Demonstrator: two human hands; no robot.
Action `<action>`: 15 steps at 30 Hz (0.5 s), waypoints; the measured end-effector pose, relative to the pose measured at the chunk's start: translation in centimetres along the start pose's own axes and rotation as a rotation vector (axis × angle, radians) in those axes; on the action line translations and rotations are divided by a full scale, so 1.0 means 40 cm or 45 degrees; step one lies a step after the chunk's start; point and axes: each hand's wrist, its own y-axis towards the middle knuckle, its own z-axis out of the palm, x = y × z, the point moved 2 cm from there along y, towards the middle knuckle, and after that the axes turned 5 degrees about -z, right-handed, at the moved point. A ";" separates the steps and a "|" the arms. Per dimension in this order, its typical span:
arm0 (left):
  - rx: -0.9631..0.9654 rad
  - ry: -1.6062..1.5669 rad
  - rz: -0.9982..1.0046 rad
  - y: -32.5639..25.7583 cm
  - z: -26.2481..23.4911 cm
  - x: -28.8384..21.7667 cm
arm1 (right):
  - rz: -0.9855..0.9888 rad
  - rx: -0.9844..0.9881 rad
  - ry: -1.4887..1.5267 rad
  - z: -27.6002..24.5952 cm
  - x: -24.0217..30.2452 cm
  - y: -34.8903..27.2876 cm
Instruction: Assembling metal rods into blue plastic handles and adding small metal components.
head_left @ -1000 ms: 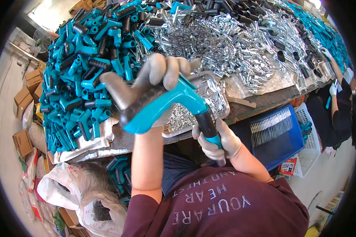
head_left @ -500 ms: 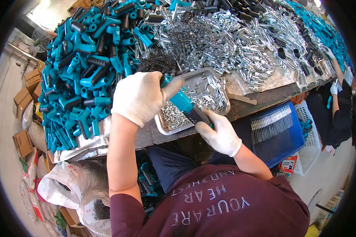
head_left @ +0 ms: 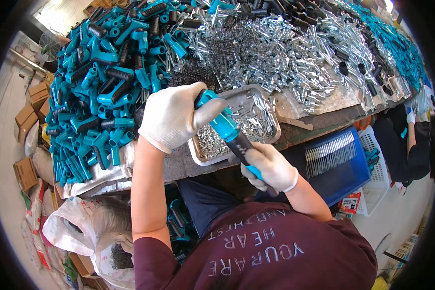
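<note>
My gloved right hand (head_left: 274,169) is closed around the lower end of the teal-and-black tool (head_left: 222,125), on the near side of the metal tray (head_left: 241,98). The tool slants upward across the tray. My gloved left hand (head_left: 171,115), at the tray's left edge, wraps the tool's teal upper end, thumb laid across; its fingertips are hidden. Small metal pieces (head_left: 210,142) lie inside the tray. Teal-and-black handles (head_left: 101,92) are piled left of the tray; silver parts (head_left: 280,58) spread beyond it.
</note>
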 end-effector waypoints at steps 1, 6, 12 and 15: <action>0.060 0.247 -0.116 0.000 0.001 -0.003 | -0.091 -0.111 -0.350 -0.006 -0.010 0.008; 0.161 0.611 -0.380 0.005 0.021 0.024 | -0.548 -0.449 -1.061 0.004 -0.018 0.030; 0.063 0.070 -0.064 -0.002 0.016 0.047 | 0.026 -0.129 -0.009 0.007 -0.001 0.013; -0.135 -0.028 0.435 0.016 0.025 0.067 | 0.107 0.017 0.138 0.005 0.003 0.002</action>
